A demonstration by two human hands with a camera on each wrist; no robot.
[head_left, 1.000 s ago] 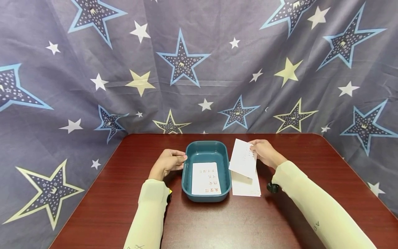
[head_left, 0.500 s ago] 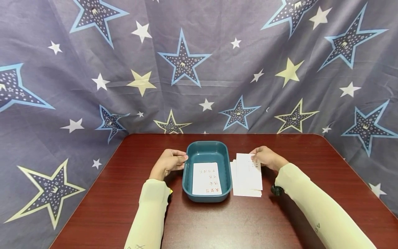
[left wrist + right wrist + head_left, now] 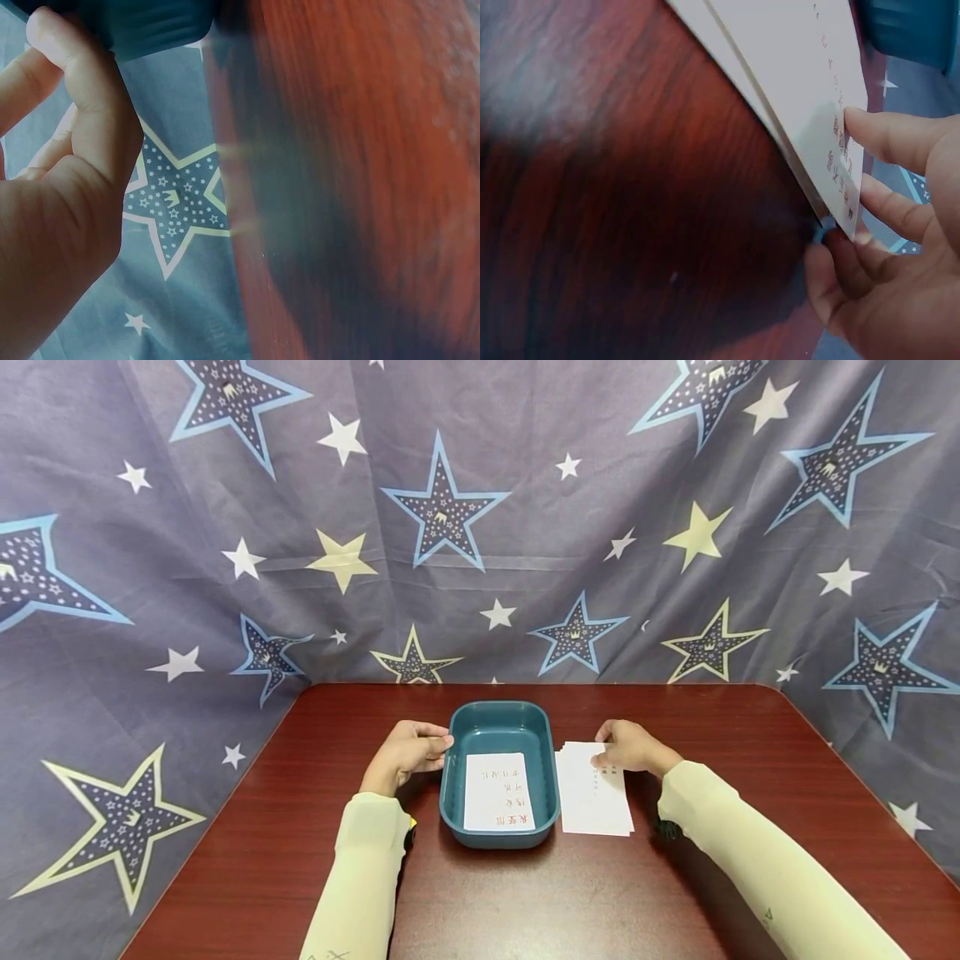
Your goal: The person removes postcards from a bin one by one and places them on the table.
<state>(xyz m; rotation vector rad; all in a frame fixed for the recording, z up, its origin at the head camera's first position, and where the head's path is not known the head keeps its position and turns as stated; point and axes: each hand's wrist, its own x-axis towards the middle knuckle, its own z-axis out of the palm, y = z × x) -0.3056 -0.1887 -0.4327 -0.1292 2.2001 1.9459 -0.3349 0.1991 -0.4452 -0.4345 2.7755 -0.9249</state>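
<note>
A teal rectangular basin (image 3: pixel 498 839) stands on the table with a white card (image 3: pixel 497 789) lying in it, printed with red characters. At its left wall, my left hand (image 3: pixel 407 752) holds the rim between thumb and fingers; the wall also shows at the top of the left wrist view. Right of the basin lies a slightly uneven stack of white printed cards (image 3: pixel 595 806). My right hand (image 3: pixel 633 747) pinches the top card near its far right corner. In the right wrist view, the thumb (image 3: pixel 881 131) lies on the card's printed face, with the other fingers behind its edge.
The basin and cards share a reddish-brown wooden table (image 3: pixel 495 902). A grey-blue curtain (image 3: pixel 480 527) with star prints hangs behind and beside it. The stack lies close against the basin's right wall.
My right hand has lowered a raised, tilted card onto the stack beside the basin, and the stack looks more even. My left hand and the basin have stayed put.
</note>
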